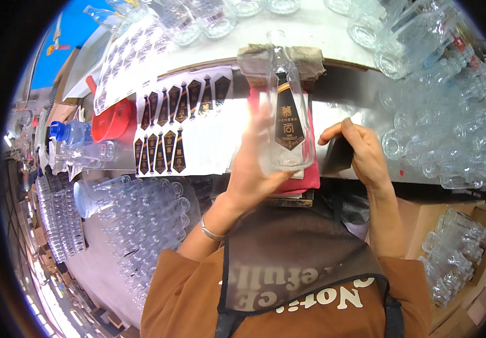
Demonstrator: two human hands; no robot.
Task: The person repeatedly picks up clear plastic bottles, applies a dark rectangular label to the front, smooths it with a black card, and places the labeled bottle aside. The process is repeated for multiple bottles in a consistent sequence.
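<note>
A clear glass bottle [292, 155] with a black and gold tie-shaped label [286, 121] lies in front of me, its base toward me. Its neck end is over a brown cloth-covered rest [310, 59], its body over a red cloth [311, 179]. My left hand [252, 169] is along the bottle's left side, thumb stretched by its base; motion and glare smear the other fingers, so the grip is unclear. To the right of the bottle, my right hand [366, 151] pinches a flat dark rectangular scraper [339, 154] between thumb and fingers, apart from the glass.
Left of the bottle lies a white sheet [198, 129] with rows of tie-shaped labels. A red bowl [110, 120] and a blue-capped plastic bottle [73, 132] stand beyond it. Glass bottles crowd the right [442, 124], the far edge and the lower left [147, 214]. A cardboard box [411, 225] holds more.
</note>
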